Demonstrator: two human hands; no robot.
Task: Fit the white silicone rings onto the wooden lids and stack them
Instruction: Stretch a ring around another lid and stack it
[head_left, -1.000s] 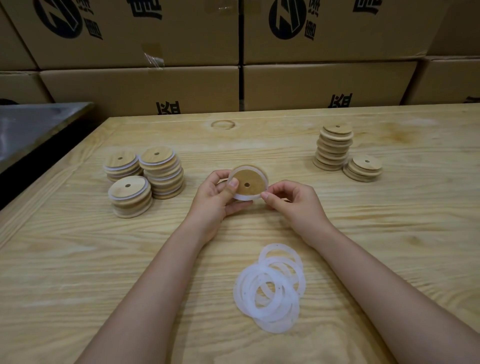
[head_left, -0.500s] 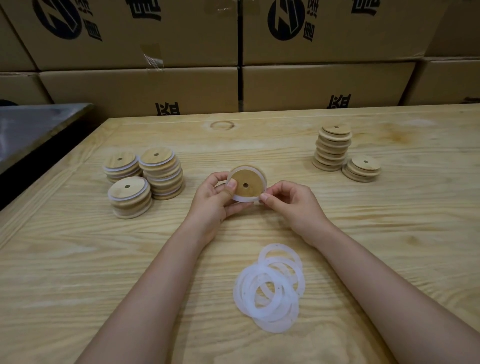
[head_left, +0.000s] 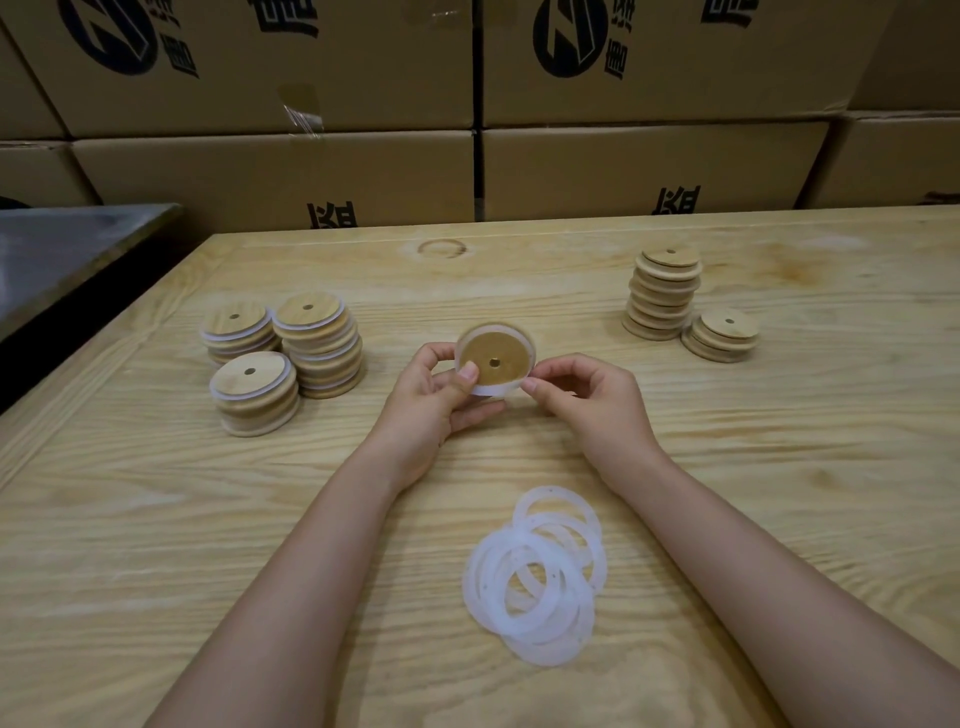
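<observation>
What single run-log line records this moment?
phase: ring fitting | left hand: grips lid | right hand: pinches ring on lid | spare rings: piled on table

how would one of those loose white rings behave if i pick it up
Probably floppy: the rings look thin, flat and translucent. Likely very light too. Lifting one may drag its neighbours along, since they overlap in a heap.

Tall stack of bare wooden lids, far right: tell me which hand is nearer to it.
Right. The right hand pinches the held lid at its right edge, down-left of the tall stack; the left hand grips the lid's opposite edge, farther left.
</observation>
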